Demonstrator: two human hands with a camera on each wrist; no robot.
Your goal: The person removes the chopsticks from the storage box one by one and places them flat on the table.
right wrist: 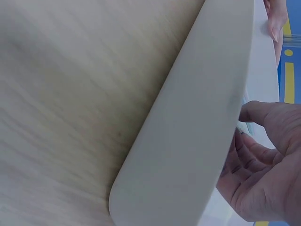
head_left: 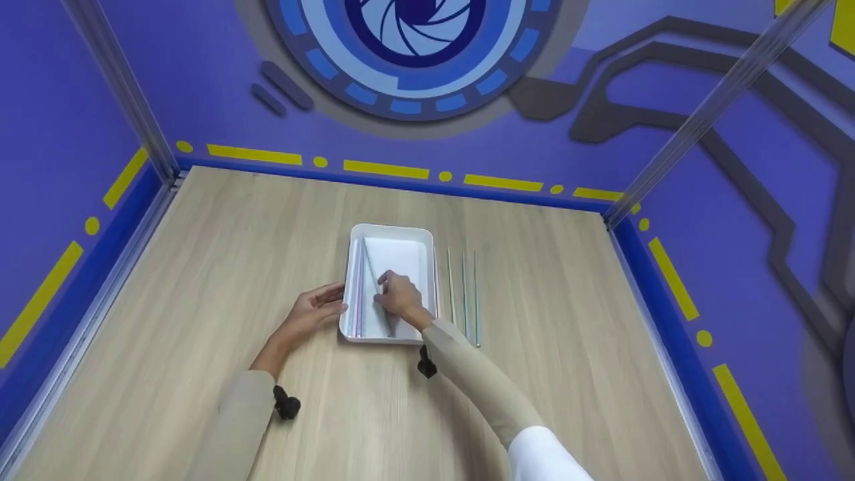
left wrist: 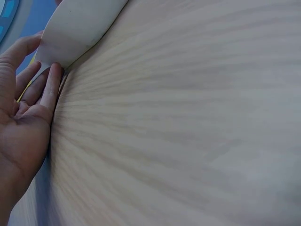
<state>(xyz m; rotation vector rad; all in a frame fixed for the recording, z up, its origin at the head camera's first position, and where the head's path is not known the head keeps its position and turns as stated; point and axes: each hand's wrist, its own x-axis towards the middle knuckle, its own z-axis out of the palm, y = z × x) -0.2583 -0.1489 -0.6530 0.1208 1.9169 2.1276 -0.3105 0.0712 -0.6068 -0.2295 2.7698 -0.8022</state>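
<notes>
A white rectangular tray (head_left: 401, 233) rests on the wooden table, with several thin, pale pinkish-lilac rods (head_left: 358, 294) side by side along its left wall. Reaching over the tray's right side, my right hand (head_left: 401, 294) pinches a thin greenish-grey rod (head_left: 371, 262) that slants across the tray floor. In the right wrist view the tray wall (right wrist: 183, 122) hides part of the fingertips. My left hand (head_left: 314, 308) touches the outer left side of the tray with fingers and thumb extended. The left wrist view shows those fingertips (left wrist: 55, 70) at the tray's outer wall.
Three thin rods (head_left: 464, 294) lie roughly parallel on the table (head_left: 554, 321) just right of the tray. Blue printed panels (head_left: 507, 153) with yellow marks enclose the table at the back and sides. Metal posts (head_left: 708, 113) stand at the back corners.
</notes>
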